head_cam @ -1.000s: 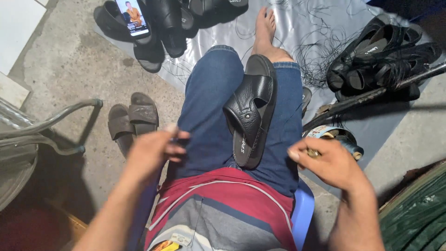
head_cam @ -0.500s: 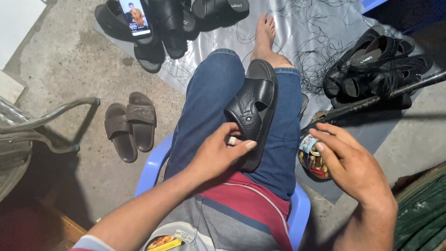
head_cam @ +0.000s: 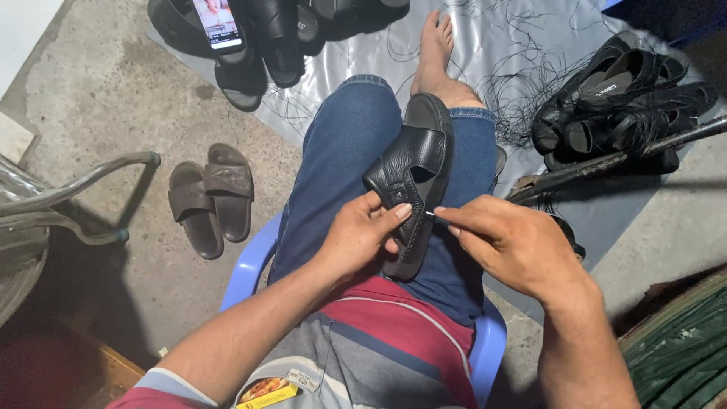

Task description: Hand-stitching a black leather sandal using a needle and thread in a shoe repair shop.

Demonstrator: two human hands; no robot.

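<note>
Both hands have closed in on the black leather slide sandal [head_cam: 413, 178] since half a second ago, when the right hand hovered out over a small round tin beside the chair. That sandal lies along the person's blue-jeaned thigh [head_cam: 344, 151], sole down, toe end toward the knee. Beyond the sandal, a sheet of silvery plastic [head_cam: 485, 38] covers the concrete, with a heap of black sandals [head_cam: 621, 98] to the right. Left of the sandal sits a pair of brown slides [head_cam: 210, 197]. The left hand [head_cam: 356, 235] grips the sandal's strap edge, fingers curled. The right hand [head_cam: 515, 246] pinches a thin dark tool [head_cam: 430, 216] against the sandal's side.
</note>
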